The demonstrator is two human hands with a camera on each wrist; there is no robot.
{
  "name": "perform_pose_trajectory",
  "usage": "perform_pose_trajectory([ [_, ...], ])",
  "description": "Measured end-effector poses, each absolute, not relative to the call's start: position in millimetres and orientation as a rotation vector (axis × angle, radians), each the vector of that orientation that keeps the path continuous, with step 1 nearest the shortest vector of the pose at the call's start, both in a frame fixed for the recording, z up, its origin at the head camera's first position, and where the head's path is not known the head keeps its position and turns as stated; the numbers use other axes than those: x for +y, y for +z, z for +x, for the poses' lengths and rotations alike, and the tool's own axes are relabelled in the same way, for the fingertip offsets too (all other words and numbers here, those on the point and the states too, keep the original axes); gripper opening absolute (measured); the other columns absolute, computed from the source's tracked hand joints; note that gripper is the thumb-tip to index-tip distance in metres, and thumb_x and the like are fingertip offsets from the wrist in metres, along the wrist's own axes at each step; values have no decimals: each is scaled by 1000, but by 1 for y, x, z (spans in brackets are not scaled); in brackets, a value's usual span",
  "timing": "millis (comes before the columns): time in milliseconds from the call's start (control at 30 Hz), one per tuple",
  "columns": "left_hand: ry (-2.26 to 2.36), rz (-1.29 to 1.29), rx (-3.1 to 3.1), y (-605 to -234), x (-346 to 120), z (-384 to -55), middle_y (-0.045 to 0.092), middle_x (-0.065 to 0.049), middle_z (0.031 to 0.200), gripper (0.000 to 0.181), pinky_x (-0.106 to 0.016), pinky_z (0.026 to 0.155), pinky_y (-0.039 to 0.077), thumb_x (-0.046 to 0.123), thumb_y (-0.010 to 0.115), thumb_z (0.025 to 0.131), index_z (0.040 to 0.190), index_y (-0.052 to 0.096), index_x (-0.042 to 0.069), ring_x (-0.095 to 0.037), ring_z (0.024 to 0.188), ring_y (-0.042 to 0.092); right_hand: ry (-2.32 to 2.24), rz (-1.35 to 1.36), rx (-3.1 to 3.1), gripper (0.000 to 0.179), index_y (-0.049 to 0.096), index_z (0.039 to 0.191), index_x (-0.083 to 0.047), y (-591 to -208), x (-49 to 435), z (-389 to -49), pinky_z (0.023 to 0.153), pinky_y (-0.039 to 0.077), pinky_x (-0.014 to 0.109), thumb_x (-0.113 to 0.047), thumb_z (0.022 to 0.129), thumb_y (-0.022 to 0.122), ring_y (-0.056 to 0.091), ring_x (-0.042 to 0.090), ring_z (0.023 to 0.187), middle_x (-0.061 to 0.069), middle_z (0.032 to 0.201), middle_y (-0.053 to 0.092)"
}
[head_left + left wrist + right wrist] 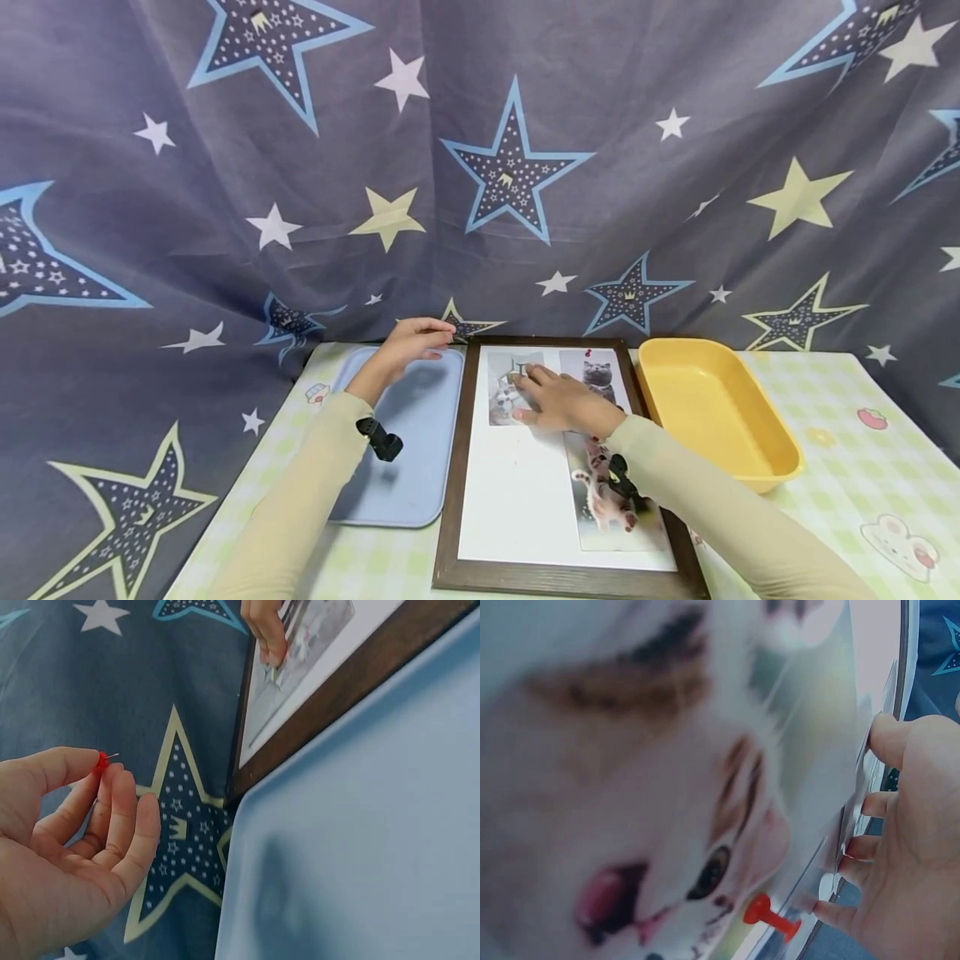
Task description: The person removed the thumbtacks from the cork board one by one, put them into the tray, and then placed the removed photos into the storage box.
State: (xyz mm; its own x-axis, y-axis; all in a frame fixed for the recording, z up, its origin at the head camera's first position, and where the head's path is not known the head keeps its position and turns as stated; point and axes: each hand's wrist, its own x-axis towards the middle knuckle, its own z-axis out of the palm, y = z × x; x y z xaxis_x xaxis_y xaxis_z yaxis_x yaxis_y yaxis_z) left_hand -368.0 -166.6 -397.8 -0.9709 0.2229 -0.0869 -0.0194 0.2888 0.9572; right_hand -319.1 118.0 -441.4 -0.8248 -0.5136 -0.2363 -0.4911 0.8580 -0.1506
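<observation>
My left hand (408,343) is raised above the far end of a blue tray (412,467). Between its thumb and index finger it pinches a red push pin (100,762), metal point outward. On a white board with a dark wooden frame (459,467), my right hand (566,404) presses a cat photo (501,398) at the upper left with spread fingers. To its right is a grey cat photo (598,375) with a red pin at its top. Below that, partly under my right forearm, lies a kitten photo (600,508); another red push pin (771,916) stands by its edge.
A yellow bin (720,408) stands right of the board. Beneath everything is a green checked tablecloth (847,483). A dark curtain with stars (517,158) hangs directly behind the table.
</observation>
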Motion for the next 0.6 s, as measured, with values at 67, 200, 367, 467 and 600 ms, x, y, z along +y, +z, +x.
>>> perform_pose_trajectory([
  [67,1744,185,2358,-398,-170,-367,67,-16,126,41,-55,108,50,16,62,102,137,59,-5,-16,100,68,-119,-765,2766,73,20,164,-21,-441,118,-319,125,23,60,-58,105,41,21,38,156,14,171,13],
  [200,1732,164,2375,-398,-177,-368,70,-15,123,41,-54,107,52,14,63,101,137,59,-5,-15,99,68,-114,-771,2768,73,20,164,-21,-442,119,-320,125,23,60,-59,105,40,20,37,156,14,171,13],
  [367,1696,129,2397,-402,-187,-370,67,-19,131,39,-52,106,53,14,62,101,136,60,-4,-36,120,64,-121,-774,2772,73,21,164,-20,-442,120,-321,125,23,60,-58,105,40,20,36,157,14,171,13],
  [467,1665,120,2405,-407,-192,-371,67,-18,132,40,-52,106,52,14,62,102,136,60,-5,-41,126,60,-133,-775,2767,73,21,164,-20,-442,120,-320,126,23,60,-58,105,41,20,37,156,14,171,13],
  [600,1644,94,2403,-415,-198,-373,65,-21,134,40,-51,105,54,13,62,101,136,60,-7,-41,126,60,-139,-770,2765,73,21,164,-21,-442,120,-320,126,22,60,-58,105,41,20,37,156,14,171,13],
])
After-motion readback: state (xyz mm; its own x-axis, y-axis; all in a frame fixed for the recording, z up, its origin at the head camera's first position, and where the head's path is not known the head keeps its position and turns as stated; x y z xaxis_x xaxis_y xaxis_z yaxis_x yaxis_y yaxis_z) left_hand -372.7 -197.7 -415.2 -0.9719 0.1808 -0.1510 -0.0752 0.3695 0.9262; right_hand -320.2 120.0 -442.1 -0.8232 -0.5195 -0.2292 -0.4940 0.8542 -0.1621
